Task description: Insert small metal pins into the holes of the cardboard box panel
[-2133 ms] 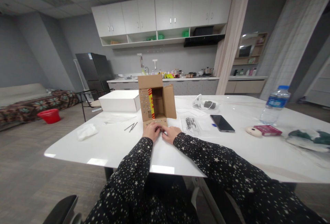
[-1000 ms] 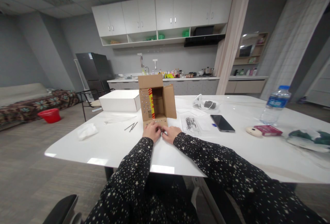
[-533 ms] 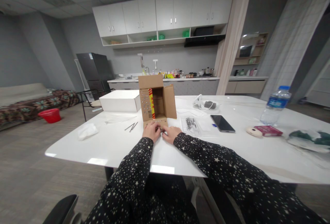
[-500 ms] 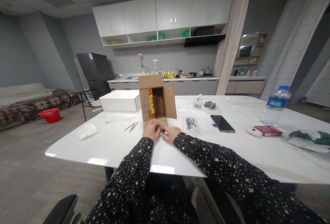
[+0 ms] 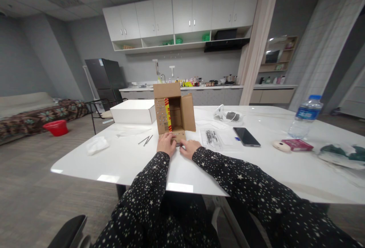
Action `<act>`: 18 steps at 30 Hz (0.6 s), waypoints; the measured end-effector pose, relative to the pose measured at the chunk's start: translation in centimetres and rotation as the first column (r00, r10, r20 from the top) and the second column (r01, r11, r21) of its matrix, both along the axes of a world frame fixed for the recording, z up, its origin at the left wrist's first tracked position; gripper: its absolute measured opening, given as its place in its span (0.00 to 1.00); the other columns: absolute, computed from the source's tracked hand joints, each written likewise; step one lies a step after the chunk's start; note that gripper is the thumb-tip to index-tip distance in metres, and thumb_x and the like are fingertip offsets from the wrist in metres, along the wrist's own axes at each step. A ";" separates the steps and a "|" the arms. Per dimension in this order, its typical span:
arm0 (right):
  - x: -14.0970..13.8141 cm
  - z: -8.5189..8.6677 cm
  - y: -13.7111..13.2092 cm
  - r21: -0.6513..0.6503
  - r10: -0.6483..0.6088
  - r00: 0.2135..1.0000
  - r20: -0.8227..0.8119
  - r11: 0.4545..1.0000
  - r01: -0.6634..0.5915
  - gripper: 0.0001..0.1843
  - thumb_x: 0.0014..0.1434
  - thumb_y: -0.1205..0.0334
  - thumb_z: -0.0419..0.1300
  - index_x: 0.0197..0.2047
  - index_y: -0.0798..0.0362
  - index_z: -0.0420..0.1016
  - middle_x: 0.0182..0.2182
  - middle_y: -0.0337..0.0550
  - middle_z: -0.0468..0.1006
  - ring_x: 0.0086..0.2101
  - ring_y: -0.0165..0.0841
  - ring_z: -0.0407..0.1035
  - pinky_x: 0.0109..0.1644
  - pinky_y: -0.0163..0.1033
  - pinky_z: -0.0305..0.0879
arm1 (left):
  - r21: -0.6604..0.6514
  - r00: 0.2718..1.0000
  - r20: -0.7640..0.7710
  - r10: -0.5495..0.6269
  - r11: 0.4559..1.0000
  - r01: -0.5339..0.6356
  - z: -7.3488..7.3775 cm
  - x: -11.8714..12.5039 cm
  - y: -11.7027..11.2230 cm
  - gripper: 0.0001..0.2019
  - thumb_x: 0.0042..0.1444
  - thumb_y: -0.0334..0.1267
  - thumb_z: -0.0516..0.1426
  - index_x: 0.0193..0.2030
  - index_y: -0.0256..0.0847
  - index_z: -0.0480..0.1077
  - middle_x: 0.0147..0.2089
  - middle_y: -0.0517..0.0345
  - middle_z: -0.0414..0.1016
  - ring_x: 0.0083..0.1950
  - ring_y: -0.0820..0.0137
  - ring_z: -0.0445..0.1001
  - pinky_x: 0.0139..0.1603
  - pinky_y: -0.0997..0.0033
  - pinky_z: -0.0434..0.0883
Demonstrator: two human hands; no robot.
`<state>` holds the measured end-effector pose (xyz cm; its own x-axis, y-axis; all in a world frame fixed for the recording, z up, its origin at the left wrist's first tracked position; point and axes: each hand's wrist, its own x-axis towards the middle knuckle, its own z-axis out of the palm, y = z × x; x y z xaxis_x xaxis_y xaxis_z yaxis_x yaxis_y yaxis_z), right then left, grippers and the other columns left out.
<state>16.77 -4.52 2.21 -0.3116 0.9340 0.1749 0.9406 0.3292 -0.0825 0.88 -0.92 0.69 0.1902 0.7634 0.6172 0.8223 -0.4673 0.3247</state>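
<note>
My left hand (image 5: 167, 143) rests at the near flap of an open cardboard box (image 5: 186, 113), its fingers curled inward. Beside it my right hand (image 5: 190, 148) is bent with thumb and fingers close together. Between the fingertips lies a small dark metallic piece (image 5: 178, 144), too small and covered to name. The box stands on its side with the opening toward me, and a red-and-yellow strip runs down its left flap. To the left of my hands are tweezers or thin metal tools (image 5: 146, 140). On the right is a clear plastic bag (image 5: 212, 137) with small dark parts.
A white box (image 5: 132, 112) stands behind on the left, near a crumpled tissue (image 5: 97, 145). Toward the right lie a phone (image 5: 246, 136), a white cabled device (image 5: 228, 115), a pink box (image 5: 300, 145) and a water bottle (image 5: 305, 116) on the white table (image 5: 125, 164).
My left hand's fingers have shifted slightly and drawn a little away from the right fingertips, showing more of the flap. The right hand stays almost in place.
</note>
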 end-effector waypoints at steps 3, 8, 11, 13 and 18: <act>0.0 0.1 0.0 0.005 -0.002 1.000 -0.003 1.000 0.002 0.19 0.59 0.51 0.46 0.49 0.44 0.67 0.38 0.43 0.77 0.37 0.37 0.70 0.37 0.38 0.58 | -0.010 1.000 0.012 -0.005 1.000 0.005 0.0 0.0 0.0 0.11 0.50 0.34 0.53 0.41 0.42 0.71 0.46 0.53 0.71 0.51 0.61 0.66 0.53 0.58 0.65; 0.0 0.1 -0.1 -0.012 -0.007 1.000 -0.005 1.000 0.007 0.19 0.59 0.50 0.46 0.50 0.44 0.67 0.39 0.43 0.77 0.38 0.37 0.70 0.38 0.39 0.59 | -0.021 1.000 0.026 -0.009 1.000 0.009 -0.1 0.0 0.2 0.12 0.49 0.34 0.53 0.42 0.42 0.71 0.46 0.52 0.70 0.52 0.60 0.66 0.54 0.56 0.64; 0.0 0.0 0.0 -0.003 -0.002 1.000 -0.011 1.000 0.002 0.19 0.59 0.50 0.46 0.49 0.44 0.68 0.38 0.43 0.77 0.38 0.37 0.70 0.38 0.38 0.59 | -0.022 1.000 0.026 -0.012 1.000 0.012 -0.4 0.0 0.4 0.13 0.49 0.35 0.54 0.43 0.42 0.71 0.47 0.52 0.69 0.52 0.60 0.65 0.54 0.56 0.64; 0.0 -0.2 0.1 0.003 0.003 1.000 -0.013 1.000 -0.003 0.18 0.59 0.51 0.46 0.49 0.44 0.68 0.38 0.42 0.76 0.37 0.37 0.70 0.37 0.38 0.59 | -0.020 0.999 0.029 -0.013 1.000 0.014 -0.6 -0.1 0.6 0.14 0.49 0.35 0.54 0.43 0.42 0.71 0.47 0.52 0.69 0.52 0.60 0.65 0.54 0.56 0.63; 0.1 -0.2 0.2 -0.013 0.003 1.000 -0.011 1.000 -0.004 0.19 0.60 0.51 0.45 0.50 0.45 0.67 0.38 0.42 0.76 0.38 0.36 0.70 0.38 0.38 0.59 | 0.009 0.999 0.043 -0.030 1.000 0.030 -1.0 -0.2 0.9 0.14 0.49 0.35 0.54 0.44 0.42 0.71 0.48 0.51 0.67 0.53 0.60 0.64 0.55 0.56 0.63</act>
